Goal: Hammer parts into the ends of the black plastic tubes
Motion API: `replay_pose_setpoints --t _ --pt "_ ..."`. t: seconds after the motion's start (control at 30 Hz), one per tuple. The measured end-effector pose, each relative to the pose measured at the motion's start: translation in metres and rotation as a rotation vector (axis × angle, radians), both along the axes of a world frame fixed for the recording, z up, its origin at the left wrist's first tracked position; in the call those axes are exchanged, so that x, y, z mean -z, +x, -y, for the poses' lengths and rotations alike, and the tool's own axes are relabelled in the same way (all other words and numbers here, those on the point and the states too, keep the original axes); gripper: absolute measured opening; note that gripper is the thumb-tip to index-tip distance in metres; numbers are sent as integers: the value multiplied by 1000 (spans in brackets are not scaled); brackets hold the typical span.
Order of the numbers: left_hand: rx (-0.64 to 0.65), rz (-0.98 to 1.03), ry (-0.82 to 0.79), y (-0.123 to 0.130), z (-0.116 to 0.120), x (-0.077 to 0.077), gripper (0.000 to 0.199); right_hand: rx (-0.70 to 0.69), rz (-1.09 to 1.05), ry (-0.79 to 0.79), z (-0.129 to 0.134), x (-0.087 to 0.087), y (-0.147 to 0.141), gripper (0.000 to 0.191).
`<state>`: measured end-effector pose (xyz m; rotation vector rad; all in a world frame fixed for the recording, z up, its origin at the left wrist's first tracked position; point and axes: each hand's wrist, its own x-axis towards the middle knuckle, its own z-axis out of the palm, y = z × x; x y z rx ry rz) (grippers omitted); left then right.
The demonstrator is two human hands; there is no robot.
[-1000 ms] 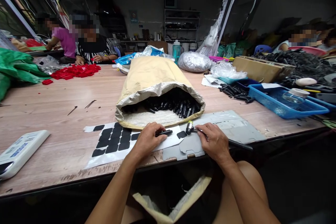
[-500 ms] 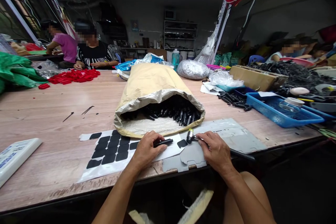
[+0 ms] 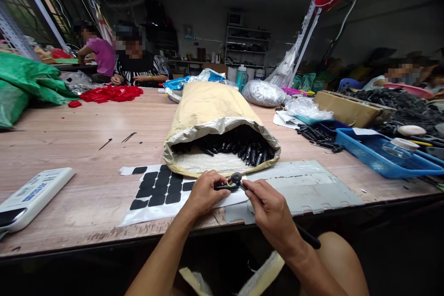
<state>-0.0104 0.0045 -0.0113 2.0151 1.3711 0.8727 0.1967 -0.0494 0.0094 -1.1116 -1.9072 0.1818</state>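
Nearest, below the table edge, a bare knee (image 3: 342, 259) shows at the right and an open yellow bag mouth (image 3: 263, 273) in the middle. The right hand (image 3: 268, 201) is closed around one hammer (image 3: 236, 178); its handle runs slantwise, the black end pointing down to the right, the head up to the left. The left hand (image 3: 207, 189) pinches one black tube (image 3: 222, 187) over a white sheet (image 3: 152, 214), the tube's long axis running roughly left to right — its free end points right. The hammer's head is at that end; I cannot tell whether the two touch.

Left of the hands, the sheet bears about a dozen black squares (image 3: 159, 190). One grey board (image 3: 312, 187) lies to the right, and one white device (image 3: 52, 189) rests at the left of the table (image 3: 76, 148).

Just beyond, one big yellow sack (image 3: 215, 101) lies with its mouth towards the person, black parts (image 3: 255, 152) inside — too many to count. Left of it lie three thin sticks (image 3: 129, 137), one alone and two together. To the right are one blue tray (image 3: 367, 159) with a clear jar (image 3: 398, 148), and one cardboard box (image 3: 352, 107).

Farther back are one red heap (image 3: 111, 94), one teal bottle (image 3: 241, 78) and, at the left, two people (image 3: 138, 64).
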Motion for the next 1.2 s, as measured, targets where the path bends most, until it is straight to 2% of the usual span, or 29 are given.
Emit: replay_pose_setpoints --t 0.17,0.3,0.37,0.53,0.7,0.87,0.97,1.07,1.2 --pt "-29 4 -11 1 -1 -1 18 37 -51 94 1 4 -14 34" --pt "-27 -6 -3 3 0 0 11 76 99 -5 -1 12 -14 32" --pt "-27 7 0 2 -1 1 13 80 89 -5 -2 9 -11 31" --pt "-35 39 -18 2 -2 3 18 142 -33 104 1 0 -3 33" --pt "-42 16 -9 2 -1 4 17 120 62 -27 1 15 2 30" --pt "4 -16 8 0 -2 3 17 226 33 7 -12 16 27 30" --pt "24 -37 7 0 -2 0 30 303 153 -13 -23 20 49 27" --pt "11 -64 12 0 -1 -2 47 324 309 4 -32 31 67 25" --pt "-11 -45 -14 1 0 -3 55 319 345 54 -35 44 74 25"
